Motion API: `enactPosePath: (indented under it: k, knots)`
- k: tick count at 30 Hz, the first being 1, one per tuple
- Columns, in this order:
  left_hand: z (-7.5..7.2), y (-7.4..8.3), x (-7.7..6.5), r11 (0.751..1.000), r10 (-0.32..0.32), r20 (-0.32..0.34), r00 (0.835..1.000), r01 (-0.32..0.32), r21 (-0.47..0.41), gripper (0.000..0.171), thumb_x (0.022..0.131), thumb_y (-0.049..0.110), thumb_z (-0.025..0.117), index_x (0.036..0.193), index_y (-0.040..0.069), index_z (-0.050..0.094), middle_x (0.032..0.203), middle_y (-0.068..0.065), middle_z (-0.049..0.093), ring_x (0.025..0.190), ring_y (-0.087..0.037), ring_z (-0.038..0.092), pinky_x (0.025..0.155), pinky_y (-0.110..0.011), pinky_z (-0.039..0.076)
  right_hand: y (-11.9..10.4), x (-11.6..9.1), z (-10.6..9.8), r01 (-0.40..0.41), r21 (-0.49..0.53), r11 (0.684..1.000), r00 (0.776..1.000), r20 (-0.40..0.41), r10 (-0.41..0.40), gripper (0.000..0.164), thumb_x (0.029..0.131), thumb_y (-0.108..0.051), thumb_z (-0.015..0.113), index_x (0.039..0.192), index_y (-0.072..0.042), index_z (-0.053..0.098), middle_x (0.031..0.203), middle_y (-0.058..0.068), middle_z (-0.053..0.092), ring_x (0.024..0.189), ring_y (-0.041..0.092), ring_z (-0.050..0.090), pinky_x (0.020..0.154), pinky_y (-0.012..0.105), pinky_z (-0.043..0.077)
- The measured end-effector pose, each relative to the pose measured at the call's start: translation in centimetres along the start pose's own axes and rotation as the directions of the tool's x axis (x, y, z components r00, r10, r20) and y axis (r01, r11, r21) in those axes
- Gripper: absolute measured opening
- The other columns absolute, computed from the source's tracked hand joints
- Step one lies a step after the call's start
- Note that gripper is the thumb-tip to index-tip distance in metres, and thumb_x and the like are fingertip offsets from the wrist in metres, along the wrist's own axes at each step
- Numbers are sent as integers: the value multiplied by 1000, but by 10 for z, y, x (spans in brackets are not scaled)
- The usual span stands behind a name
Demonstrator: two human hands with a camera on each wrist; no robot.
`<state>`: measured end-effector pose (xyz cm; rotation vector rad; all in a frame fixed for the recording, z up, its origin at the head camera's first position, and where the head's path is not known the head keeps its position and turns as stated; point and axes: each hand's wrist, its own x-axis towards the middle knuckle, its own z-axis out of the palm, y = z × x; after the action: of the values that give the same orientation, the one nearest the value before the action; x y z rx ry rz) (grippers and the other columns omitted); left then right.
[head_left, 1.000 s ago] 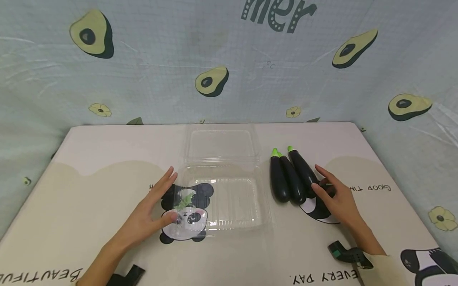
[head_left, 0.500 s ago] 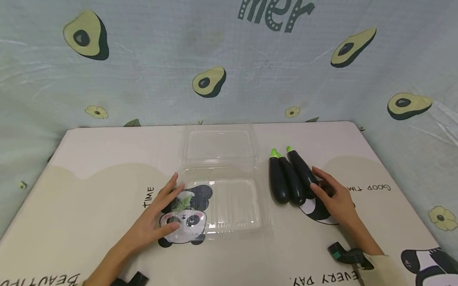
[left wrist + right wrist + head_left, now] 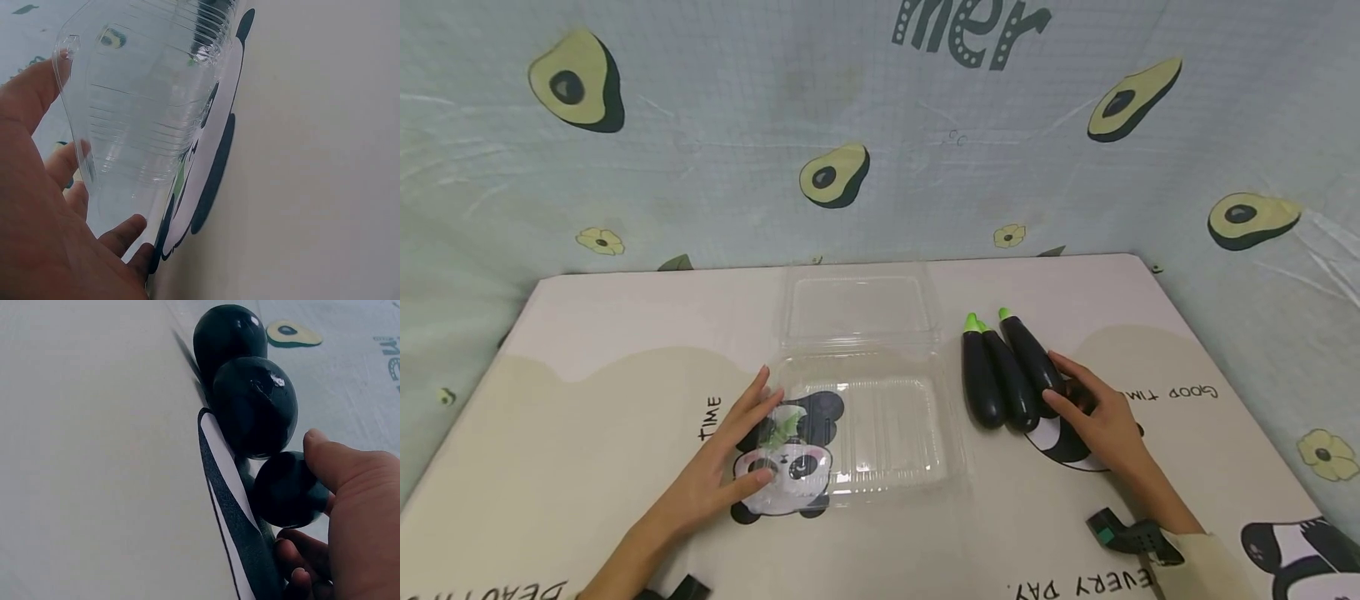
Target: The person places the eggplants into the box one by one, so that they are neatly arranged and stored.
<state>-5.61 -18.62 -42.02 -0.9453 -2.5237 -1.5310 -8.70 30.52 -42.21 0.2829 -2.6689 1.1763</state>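
As I scan across, the left hand (image 3: 707,471) comes first, its fingers loosely extended and grasping nothing, fingertips touching the left rim of a clear plastic container (image 3: 891,433). That container sits mid-surface (image 3: 587,467), partly over a panda print (image 3: 786,483), its lid (image 3: 861,300) folded back. Near its right side I see three black eggplants (image 3: 1011,379), green stems pointing away. Rightmost, the right hand (image 3: 1103,421) touches the nearest eggplant (image 3: 1032,358) with its thumb; whether it grips, I cannot tell.
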Motion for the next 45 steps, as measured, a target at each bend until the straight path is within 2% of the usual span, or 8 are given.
enactPosePath:
  k: [6,9,14,16,22,28,38,45]
  knots:
    - [-3,4,-1,999,-36,-2,999,36,8,78,77,7,67,148,11,36,160,-9,8,145,-27,8,110,-30,11,1,2,0,-9,-21,1000,1000,3,9,57,88,-15,70,141,-23,49,90,3,59,68,14,47,57,23,37]
    - [-3,4,-1,1000,-26,-2,1000,26,5,77,77,7,67,148,10,35,160,-9,8,145,-28,8,110,-28,10,1,3,0,-12,-39,999,1000,-8,11,57,89,-16,69,141,-23,49,98,2,61,70,12,48,58,22,38]
    - [-1,2,-1,1000,-20,-1,1000,20,1,78,77,6,67,148,10,35,160,-9,8,145,-27,8,109,-22,9,-1,1,1,-16,-57,998,999,-32,14,53,88,-16,70,138,-20,52,92,3,58,69,10,47,57,21,37]
    - [-1,3,-1,1000,-24,1,1000,24,3,78,77,6,67,148,10,35,160,-9,8,145,-27,8,110,-23,9,0,1,1,-23,-59,998,999,-41,21,52,89,-16,69,138,-18,53,88,4,58,70,10,48,57,20,38]
    - [-2,4,-1,999,-39,8,999,39,14,77,78,7,68,148,11,35,160,-7,8,145,-27,8,110,-26,10,0,0,1,-53,-42,998,997,-49,51,49,91,-17,67,138,-16,52,100,8,63,76,8,50,59,18,38]
    - [-1,3,0,999,-34,12,999,34,7,76,79,8,68,148,9,35,160,-8,7,145,-27,8,110,-24,9,0,0,0,-44,-27,999,997,-58,42,50,90,-12,67,138,-13,52,90,7,61,73,8,50,56,19,37]
    - [-1,1,0,999,-36,16,999,36,-1,76,79,8,67,148,8,35,160,-7,7,145,-26,8,110,-22,9,0,0,0,-42,41,998,998,-54,44,51,91,-8,64,140,-10,49,112,19,63,79,4,55,65,12,42]
    - [-1,0,-1,999,-43,20,999,43,3,76,80,10,67,149,11,34,160,-7,7,145,-26,8,110,-27,10,-2,-1,-3,-65,55,996,996,-65,69,49,94,-13,62,141,-15,49,119,16,61,89,-2,58,75,9,45]
